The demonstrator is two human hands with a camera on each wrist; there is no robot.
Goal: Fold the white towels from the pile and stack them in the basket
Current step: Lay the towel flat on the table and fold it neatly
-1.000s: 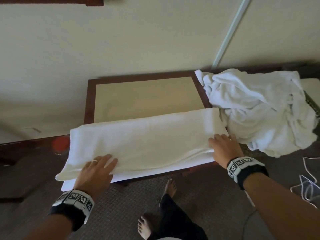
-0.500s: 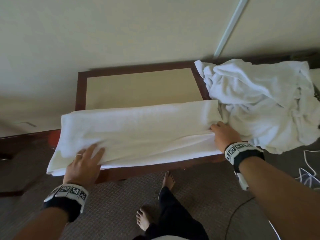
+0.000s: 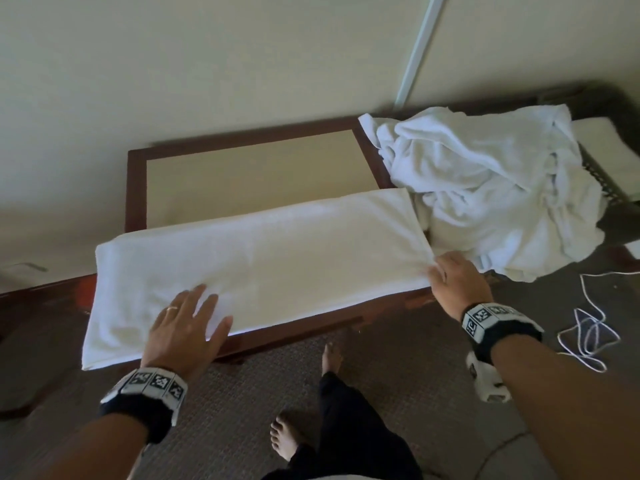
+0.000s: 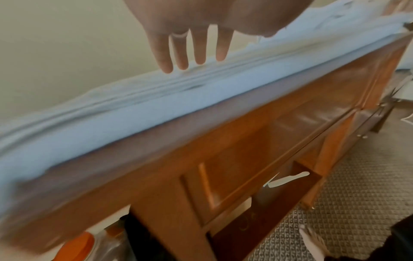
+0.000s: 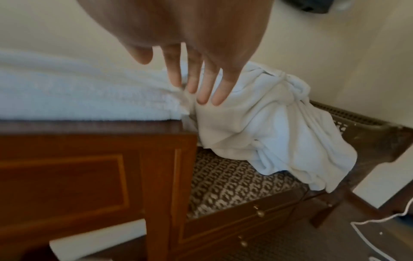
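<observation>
Dark wood frames the tabletop (image 3: 138, 188), where our half-folded towel (image 3: 263, 251) lies with its long axis running left to right along the near edge. Our left hand (image 3: 187, 327) rests flat and open on its left part; our right hand (image 3: 457, 282) touches the right end, fingers fairly straight, gripping nothing. Just right sits the pile (image 3: 485, 188), with the basket (image 3: 602, 181) beyond.

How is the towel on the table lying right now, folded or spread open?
Folded lengthwise into a long strip: the towel shows stacked layered edges along the table front in the left wrist view. No crosswise fold yet.
</observation>
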